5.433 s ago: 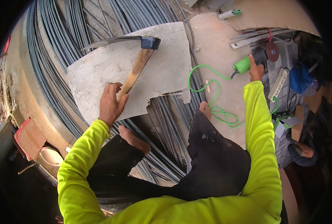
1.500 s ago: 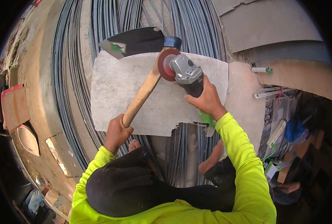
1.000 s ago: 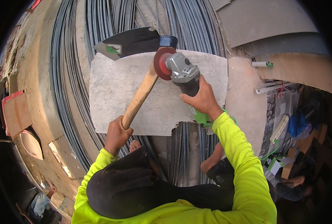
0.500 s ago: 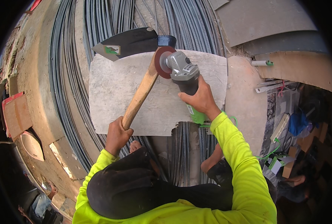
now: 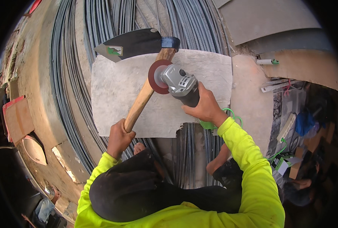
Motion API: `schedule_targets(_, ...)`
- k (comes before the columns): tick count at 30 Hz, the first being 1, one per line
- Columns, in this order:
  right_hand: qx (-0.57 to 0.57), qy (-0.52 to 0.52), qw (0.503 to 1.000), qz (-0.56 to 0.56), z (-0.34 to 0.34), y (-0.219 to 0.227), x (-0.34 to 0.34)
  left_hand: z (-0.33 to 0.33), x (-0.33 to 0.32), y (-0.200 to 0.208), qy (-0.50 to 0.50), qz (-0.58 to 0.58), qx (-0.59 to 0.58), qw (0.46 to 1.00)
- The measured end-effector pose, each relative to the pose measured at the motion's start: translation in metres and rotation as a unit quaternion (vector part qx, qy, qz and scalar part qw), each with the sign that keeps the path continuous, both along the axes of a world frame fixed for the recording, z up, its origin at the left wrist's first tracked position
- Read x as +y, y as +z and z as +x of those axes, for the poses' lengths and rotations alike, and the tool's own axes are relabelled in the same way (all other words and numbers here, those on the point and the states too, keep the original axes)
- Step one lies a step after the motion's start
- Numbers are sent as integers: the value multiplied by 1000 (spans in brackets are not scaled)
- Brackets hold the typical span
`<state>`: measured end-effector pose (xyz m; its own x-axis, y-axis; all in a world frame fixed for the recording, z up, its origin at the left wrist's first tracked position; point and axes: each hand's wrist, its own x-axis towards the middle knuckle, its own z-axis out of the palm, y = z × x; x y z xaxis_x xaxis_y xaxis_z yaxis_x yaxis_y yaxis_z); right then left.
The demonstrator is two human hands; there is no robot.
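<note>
My left hand [image 5: 120, 138] is wrapped round the lower end of the wooden handle of a hoe [image 5: 135, 107]. The handle slants up and to the right to a dark blade [image 5: 135, 42] with a blue-black socket [image 5: 170, 42]; a green sticker marks the blade's left part. In my right hand [image 5: 206, 106] is an angle grinder [image 5: 181, 81], gripped by its black and green body. Its reddish-brown disc [image 5: 153, 78] lies over the upper middle of the handle; whether it touches the wood I cannot tell. Under both tools is a pale, worn board [image 5: 112, 87].
Bundles of steel rebar [image 5: 195, 26] run beneath and beyond the board. A green cord [image 5: 235, 114] loops beside my right wrist. Off to the right are a white power strip [image 5: 286, 128] and a small green and white box [image 5: 282, 165]. A cardboard box [image 5: 19, 117] stands far left.
The grinder has moved left and slightly down along the handle, away from the socket. My right hand has shifted with it. My left hand and the hoe stay almost in place.
</note>
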<state>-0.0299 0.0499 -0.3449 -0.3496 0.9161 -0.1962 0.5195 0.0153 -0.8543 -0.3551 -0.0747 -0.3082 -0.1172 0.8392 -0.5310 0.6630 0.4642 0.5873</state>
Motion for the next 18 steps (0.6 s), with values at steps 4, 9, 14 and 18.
schedule_targets(4, -12, 3, 999, -34, 0, 12, 4, -2, 8, 4, 6, -7, -15, 1000)
schedule_targets(9, -25, 103, 994, 29, -8, 34, 0, -6, 5, 12, 42, -25, -55, 997)
schedule_targets(14, -74, 62, 993, 67, -9, 61, 47, -16, 4, 45, 84, -75, -135, 984)
schedule_targets(18, -90, 194, 976, 53, -20, 95, 35, -11, 3, 80, 141, -121, -206, 961)
